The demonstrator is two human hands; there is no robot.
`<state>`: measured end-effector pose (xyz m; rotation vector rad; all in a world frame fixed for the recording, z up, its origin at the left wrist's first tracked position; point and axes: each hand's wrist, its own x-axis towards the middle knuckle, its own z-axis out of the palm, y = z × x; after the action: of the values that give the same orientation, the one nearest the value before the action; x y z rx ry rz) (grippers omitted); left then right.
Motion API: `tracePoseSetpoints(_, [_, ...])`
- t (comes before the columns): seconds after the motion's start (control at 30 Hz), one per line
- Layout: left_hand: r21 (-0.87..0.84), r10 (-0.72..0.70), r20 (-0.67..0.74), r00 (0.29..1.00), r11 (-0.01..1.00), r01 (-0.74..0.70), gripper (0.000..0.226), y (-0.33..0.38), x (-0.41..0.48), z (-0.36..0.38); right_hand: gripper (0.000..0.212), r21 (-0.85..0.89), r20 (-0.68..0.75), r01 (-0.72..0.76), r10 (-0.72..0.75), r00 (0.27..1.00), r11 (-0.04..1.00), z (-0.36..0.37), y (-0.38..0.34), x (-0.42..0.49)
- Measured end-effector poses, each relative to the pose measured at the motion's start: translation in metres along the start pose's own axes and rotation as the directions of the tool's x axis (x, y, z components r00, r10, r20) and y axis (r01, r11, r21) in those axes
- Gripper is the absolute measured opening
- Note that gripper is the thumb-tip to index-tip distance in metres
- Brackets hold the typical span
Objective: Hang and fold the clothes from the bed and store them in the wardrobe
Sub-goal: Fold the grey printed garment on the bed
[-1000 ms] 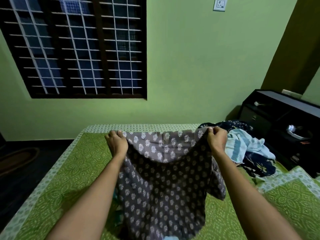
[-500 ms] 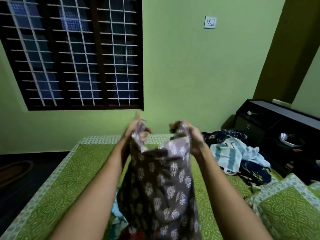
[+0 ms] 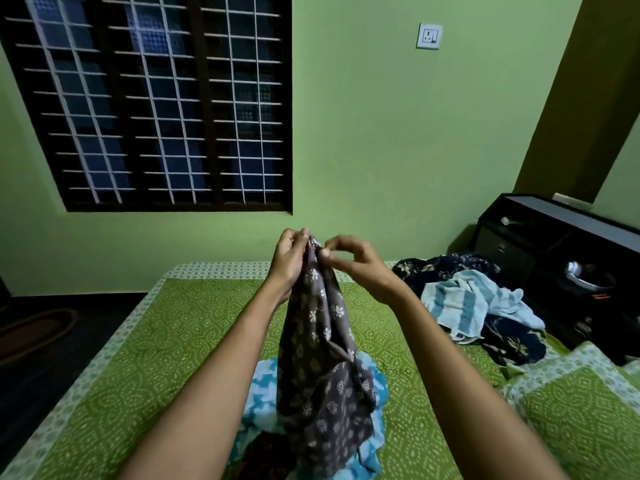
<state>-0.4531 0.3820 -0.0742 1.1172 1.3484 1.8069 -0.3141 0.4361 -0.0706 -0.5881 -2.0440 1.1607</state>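
While both hands met at its top edge, the grey printed garment (image 3: 322,341) hung doubled lengthwise between the forearms. Its lower end rested on a blue-and-white cloth (image 3: 263,386) lying on the bed (image 3: 156,341). The left hand (image 3: 289,258) gripped the gathered edge with curled fingers. The right hand (image 3: 353,261), somewhat blurred, pinched the same edge between thumb and forefinger, right beside the left.

That pinch looked light, so one layer could slip free and the fold fall open. The trailing hem, dragging over the blue-and-white cloth, could also pull the halves out of line and leave a crooked crease.

A green patterned cover with a pale border lay over the bed. At the right lay an unfolded heap: a dark floral garment (image 3: 446,268) and a striped pale-blue towel (image 3: 460,299), with a pillow (image 3: 571,410) nearer the person. A dark cabinet (image 3: 554,230) stood beside the bed against the green wall, which carried a barred window (image 3: 156,98) and a socket (image 3: 429,36). No wardrobe was in view.
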Motion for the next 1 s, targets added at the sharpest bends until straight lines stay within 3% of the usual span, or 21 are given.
tracePoseSetpoints(0.07, [-0.029,0.02,-0.046,0.999,0.999,-0.021,0.018,0.003,0.002,0.001,0.02,-0.134,0.087,-0.002,0.014,0.996,0.991,0.001,-0.002,-0.009])
tracePoseSetpoints(0.23, [-0.117,0.05,-0.142,0.989,0.991,-0.067,0.018,0.009,0.005,-0.002,0.042,-0.484,0.122,0.071,-0.013,0.992,0.872,0.001,-0.001,-0.013])
tracePoseSetpoints(0.33, [-0.198,0.066,-0.195,0.979,0.975,-0.105,0.019,0.016,0.005,-0.009,0.043,-0.563,0.068,0.003,0.043,0.997,0.826,-0.007,0.002,-0.018])
tracePoseSetpoints(0.4, [-0.247,0.058,-0.226,0.972,0.962,-0.115,0.019,0.022,0.006,-0.016,0.05,-0.603,0.097,-0.024,0.103,0.99,0.797,-0.011,0.006,-0.021])
tracePoseSetpoints(0.47, [-0.303,0.042,-0.24,0.97,0.946,-0.116,0.018,0.025,0.006,-0.023,0.037,-0.643,0.154,-0.023,0.159,0.975,0.765,-0.012,0.009,-0.022])
tracePoseSetpoints(0.53, [-0.326,0.032,-0.255,0.967,0.938,-0.117,0.019,0.025,0.006,-0.03,0.042,-0.696,0.195,-0.005,0.196,0.961,0.718,-0.012,0.008,-0.021])
tracePoseSetpoints(0.6, [-0.277,0.014,-0.313,0.95,0.955,-0.106,0.02,0.02,0.005,-0.039,0.049,-0.674,0.169,-0.012,0.17,0.971,0.738,-0.016,0.004,-0.019])
tracePoseSetpoints(0.77, [0.017,-0.011,-0.472,0.882,1.0,0.021,0.025,-0.011,0.001,-0.063,0.026,-0.439,0.106,-0.075,0.134,0.985,0.896,-0.027,-0.011,-0.01])
tracePoseSetpoints(0.9, [-0.118,-0.112,-0.541,0.834,0.991,0.056,0.026,-0.019,0.0,-0.072,0.033,-0.637,0.208,-0.028,0.206,0.956,0.771,-0.023,-0.016,-0.004])
tracePoseSetpoints(1.0, [-0.025,-0.11,-0.558,0.823,0.993,0.115,0.019,-0.025,-0.003,-0.077,0.017,-0.551,0.151,-0.034,0.14,0.979,0.834,-0.021,-0.01,-0.003])
